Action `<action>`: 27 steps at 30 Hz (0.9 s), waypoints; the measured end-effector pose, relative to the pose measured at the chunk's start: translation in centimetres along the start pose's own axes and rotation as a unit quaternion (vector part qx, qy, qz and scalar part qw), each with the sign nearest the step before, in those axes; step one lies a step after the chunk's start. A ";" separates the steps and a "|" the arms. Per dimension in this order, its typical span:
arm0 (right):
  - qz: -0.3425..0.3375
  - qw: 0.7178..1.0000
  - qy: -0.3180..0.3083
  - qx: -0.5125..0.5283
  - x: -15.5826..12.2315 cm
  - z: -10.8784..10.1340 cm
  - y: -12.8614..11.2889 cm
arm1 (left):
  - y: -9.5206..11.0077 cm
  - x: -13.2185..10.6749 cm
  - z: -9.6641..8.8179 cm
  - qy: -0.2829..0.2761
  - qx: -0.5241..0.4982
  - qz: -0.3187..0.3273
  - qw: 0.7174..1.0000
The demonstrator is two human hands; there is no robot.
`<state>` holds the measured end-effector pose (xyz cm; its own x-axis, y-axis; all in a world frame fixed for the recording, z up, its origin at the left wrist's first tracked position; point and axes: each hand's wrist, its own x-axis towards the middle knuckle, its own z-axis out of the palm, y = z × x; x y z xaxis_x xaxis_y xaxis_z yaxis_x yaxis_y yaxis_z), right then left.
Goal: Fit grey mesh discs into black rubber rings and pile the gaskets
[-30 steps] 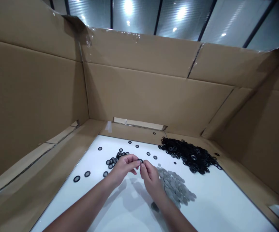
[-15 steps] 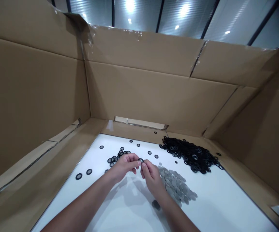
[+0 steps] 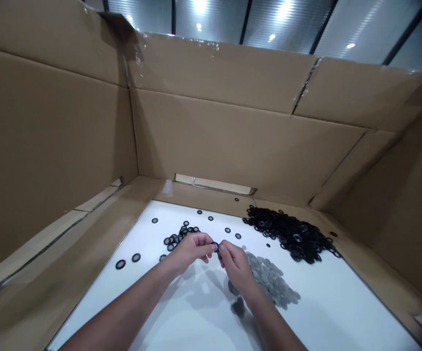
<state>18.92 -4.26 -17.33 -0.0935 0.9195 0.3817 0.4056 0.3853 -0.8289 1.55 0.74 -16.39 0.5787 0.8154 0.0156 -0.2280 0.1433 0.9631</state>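
Observation:
A small black ring with a grey disc [image 3: 215, 247] in its middle is pinched between the thumb and fingers of my left hand [image 3: 195, 247]. My right hand [image 3: 234, 262] is closed at the ring's right edge, thumb against fingers, gripping that side. Behind my left hand lies a cluster of black rings with grey discs [image 3: 176, 239], partly covered by the hand. Beside my right forearm spreads a pile of thin grey discs [image 3: 274, 280], some of them hidden by the arm. A heap of plain black rings [image 3: 294, 234] sits farther back on the right.
A white board [image 3: 189, 321] covers the floor of a large cardboard box [image 3: 214, 131], whose tall walls rise at the left, back and right. Two ringed discs [image 3: 120, 264] lie near the board's left edge. Several more are scattered toward the back.
My right hand has shifted slightly right, and more of the ring shows between the hands. My left hand keeps its pinch. The whole view has moved a little.

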 end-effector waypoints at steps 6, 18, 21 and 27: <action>-0.002 1.000 0.006 -0.014 0.1 -0.1 -0.2 | 0.4 -0.3 0.3 -0.024 0.015 -0.011 1.000; 0.006 1.000 0.009 0.025 -0.1 -0.1 -0.5 | 0.5 -0.4 0.1 -0.056 -0.015 -0.028 0.998; 0.006 0.999 -0.002 0.035 -0.2 -0.2 -0.8 | 0.7 -0.6 0.0 -0.069 -0.021 -0.033 0.997; 0.016 0.998 -0.006 0.059 -0.3 0.4 -0.7 | 0.7 -0.5 0.3 -0.054 -0.050 -0.027 0.997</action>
<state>18.31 -4.78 -17.05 -0.0929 0.9320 0.3504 0.2995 0.3618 -0.8829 1.32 0.23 -15.61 0.6721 0.7404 -0.0022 -0.2670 0.2451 0.9320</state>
